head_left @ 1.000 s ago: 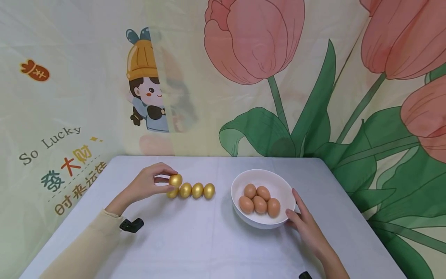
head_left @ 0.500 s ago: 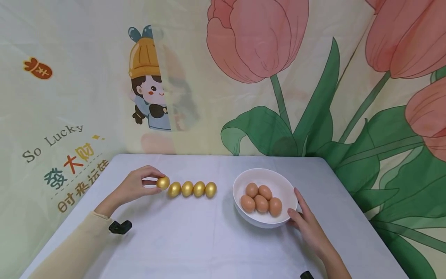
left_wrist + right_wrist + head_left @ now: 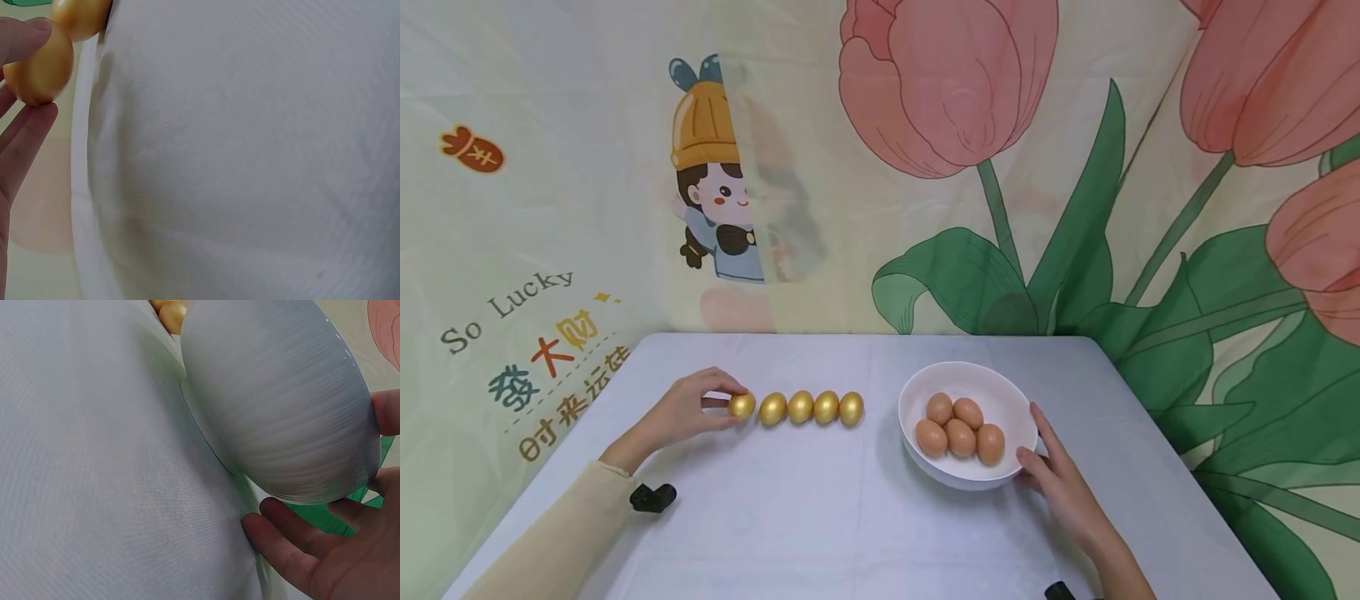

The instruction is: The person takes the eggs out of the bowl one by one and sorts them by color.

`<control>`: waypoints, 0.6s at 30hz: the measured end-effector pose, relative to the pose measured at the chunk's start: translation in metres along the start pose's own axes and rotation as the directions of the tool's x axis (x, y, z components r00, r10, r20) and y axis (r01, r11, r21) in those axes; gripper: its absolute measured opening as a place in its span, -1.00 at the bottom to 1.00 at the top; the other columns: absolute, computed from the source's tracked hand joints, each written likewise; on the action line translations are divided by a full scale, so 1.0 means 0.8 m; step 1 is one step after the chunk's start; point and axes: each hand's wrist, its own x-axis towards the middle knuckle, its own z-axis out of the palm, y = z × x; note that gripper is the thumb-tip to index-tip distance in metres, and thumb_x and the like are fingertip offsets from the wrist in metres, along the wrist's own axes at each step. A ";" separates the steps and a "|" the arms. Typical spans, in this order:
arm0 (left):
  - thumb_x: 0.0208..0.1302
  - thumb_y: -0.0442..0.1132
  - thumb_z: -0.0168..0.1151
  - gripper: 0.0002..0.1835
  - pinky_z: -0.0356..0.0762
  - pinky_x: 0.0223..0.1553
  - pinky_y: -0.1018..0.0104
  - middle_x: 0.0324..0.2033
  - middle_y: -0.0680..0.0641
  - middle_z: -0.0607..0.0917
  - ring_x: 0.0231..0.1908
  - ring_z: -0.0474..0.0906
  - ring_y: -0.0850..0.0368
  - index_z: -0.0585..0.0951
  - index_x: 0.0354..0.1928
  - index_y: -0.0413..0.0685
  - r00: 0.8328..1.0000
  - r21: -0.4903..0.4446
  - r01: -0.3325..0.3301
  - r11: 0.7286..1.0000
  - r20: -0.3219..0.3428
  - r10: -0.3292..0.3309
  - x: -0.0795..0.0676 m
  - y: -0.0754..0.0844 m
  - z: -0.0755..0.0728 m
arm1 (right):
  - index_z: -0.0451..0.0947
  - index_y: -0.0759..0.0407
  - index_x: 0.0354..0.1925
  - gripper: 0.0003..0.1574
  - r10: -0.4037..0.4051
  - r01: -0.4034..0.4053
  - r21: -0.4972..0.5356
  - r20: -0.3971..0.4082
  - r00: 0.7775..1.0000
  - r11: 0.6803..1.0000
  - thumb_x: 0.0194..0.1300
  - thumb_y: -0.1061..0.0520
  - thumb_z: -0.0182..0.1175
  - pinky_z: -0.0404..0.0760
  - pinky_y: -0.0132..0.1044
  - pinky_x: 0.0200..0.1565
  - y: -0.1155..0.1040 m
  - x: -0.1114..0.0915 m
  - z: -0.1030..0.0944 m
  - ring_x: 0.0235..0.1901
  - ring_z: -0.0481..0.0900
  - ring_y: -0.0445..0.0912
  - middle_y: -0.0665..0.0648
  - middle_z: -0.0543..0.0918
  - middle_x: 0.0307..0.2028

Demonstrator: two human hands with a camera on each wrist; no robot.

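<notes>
My left hand (image 3: 673, 410) pinches a golden egg (image 3: 742, 406) between thumb and fingers, low over the table. It is at the left end of a row of several golden eggs (image 3: 801, 407) lying side by side. The left wrist view shows the thumb on one side of the held egg and fingertips at its end, with another golden egg (image 3: 80, 17) close by. My right hand (image 3: 1063, 492) holds the white bowl (image 3: 1011, 417) at its right side, thumb at the rim, while two lower fingers (image 3: 281, 547) extend below the bowl's side. Several brown eggs (image 3: 961, 437) lie in the bowl.
A white cloth covers the table (image 3: 820, 517). Behind its far edge hangs a printed backdrop (image 3: 820, 250) with tulips and a cartoon figure. Black wrist devices (image 3: 653, 498) sit by both wrists. Between the golden row and the bowl is a stretch of cloth.
My left hand has brought the golden egg left and down, from above the row's left egg to beside it. My right hand and the bowl have stayed put.
</notes>
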 end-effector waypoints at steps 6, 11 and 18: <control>0.09 -0.39 0.66 -0.54 0.76 0.04 0.23 -0.01 -0.07 0.70 0.04 0.70 0.08 0.73 0.05 -0.05 1.000 -0.017 0.013 1.000 0.017 -0.013 -0.005 -0.008 0.008 | -0.41 -0.24 0.73 0.04 0.009 -0.009 0.005 0.006 1.000 1.000 0.67 -0.22 0.01 0.62 0.11 0.30 0.000 0.002 0.001 0.50 0.30 0.40 0.21 -0.27 0.72; 0.12 -0.37 0.66 -0.56 0.73 0.10 0.15 0.01 -0.05 0.70 0.07 0.68 0.07 0.74 0.05 -0.04 0.998 -0.033 0.061 0.998 0.035 -0.060 -0.007 -0.012 0.013 | -0.41 -0.21 0.73 0.05 0.008 -0.008 0.014 0.011 1.000 1.000 0.67 -0.22 0.02 0.62 0.12 0.30 0.001 0.003 0.001 0.50 0.30 0.40 0.22 -0.28 0.72; 0.12 -0.38 0.65 -0.45 0.70 0.15 0.07 0.10 -0.11 0.68 0.16 0.63 -0.13 0.68 0.17 -0.11 0.994 -0.021 0.097 0.995 0.060 -0.096 -0.007 -0.012 0.013 | -0.39 -0.24 0.73 0.02 -0.001 0.001 0.005 0.002 1.000 1.000 0.68 -0.22 0.01 0.63 0.07 0.29 0.001 0.002 0.000 0.51 0.31 0.38 0.18 -0.25 0.73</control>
